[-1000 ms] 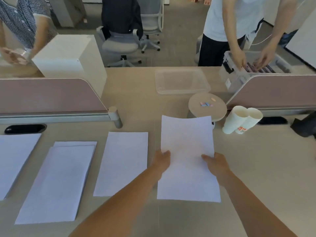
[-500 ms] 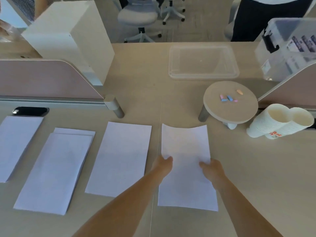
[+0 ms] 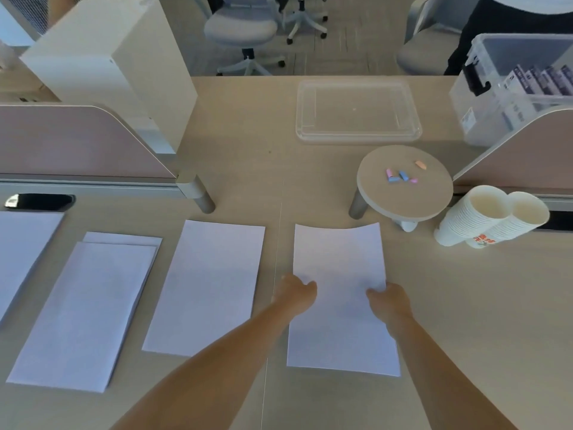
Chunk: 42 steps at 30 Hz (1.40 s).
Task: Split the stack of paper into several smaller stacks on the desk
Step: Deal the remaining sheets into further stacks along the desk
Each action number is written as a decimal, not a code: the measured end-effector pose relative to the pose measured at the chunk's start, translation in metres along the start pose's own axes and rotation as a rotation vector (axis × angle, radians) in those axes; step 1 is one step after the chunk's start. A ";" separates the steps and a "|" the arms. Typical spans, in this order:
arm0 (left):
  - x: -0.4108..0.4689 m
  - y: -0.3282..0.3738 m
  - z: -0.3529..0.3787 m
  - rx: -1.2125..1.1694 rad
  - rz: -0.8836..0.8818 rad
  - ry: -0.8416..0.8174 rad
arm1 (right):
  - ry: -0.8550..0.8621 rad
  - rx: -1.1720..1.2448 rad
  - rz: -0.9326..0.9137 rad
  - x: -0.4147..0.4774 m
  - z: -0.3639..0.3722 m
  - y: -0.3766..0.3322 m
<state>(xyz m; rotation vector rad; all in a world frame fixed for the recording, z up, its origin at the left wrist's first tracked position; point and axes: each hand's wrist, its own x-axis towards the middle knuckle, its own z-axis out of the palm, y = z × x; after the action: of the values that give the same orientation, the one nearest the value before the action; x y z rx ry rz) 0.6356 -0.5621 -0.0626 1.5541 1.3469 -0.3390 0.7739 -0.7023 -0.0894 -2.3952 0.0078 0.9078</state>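
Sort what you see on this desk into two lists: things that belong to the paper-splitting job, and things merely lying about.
Part of the job:
- paper held in both hands
- left hand
- right hand
- three paper stacks laid out to its left

Just lying about:
- clear plastic tray
- small round stand with chalk pieces
- paper cup stacks
- white box

matt white paper [image 3: 339, 299], clear plastic tray [image 3: 358, 111]
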 end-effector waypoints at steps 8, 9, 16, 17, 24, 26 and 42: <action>-0.010 -0.007 -0.027 0.075 0.009 0.027 | 0.031 -0.107 -0.045 -0.022 -0.027 0.005; -0.013 -0.010 -0.035 0.059 0.005 0.015 | 0.046 -0.115 -0.044 -0.029 -0.030 0.003; -0.049 -0.044 -0.103 -0.103 0.047 -0.078 | -0.028 -0.158 -0.264 -0.101 -0.019 -0.031; -0.055 -0.052 -0.115 -0.119 0.049 -0.075 | -0.073 -0.154 -0.292 -0.114 -0.011 -0.039; -0.073 -0.120 -0.203 -0.224 0.039 0.013 | -0.252 -0.034 -0.301 -0.180 0.072 -0.094; -0.065 -0.149 -0.238 -0.194 0.052 0.068 | -0.281 0.021 -0.282 -0.200 0.108 -0.110; 0.054 -0.333 -0.429 -0.247 -0.090 0.254 | -0.294 0.024 -0.001 -0.297 0.385 -0.202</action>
<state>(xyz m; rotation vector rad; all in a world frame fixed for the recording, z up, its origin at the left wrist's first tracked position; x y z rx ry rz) 0.2034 -0.2288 -0.0734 1.3644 1.5934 -0.0261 0.3522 -0.3912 -0.0381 -2.2178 -0.0943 1.2425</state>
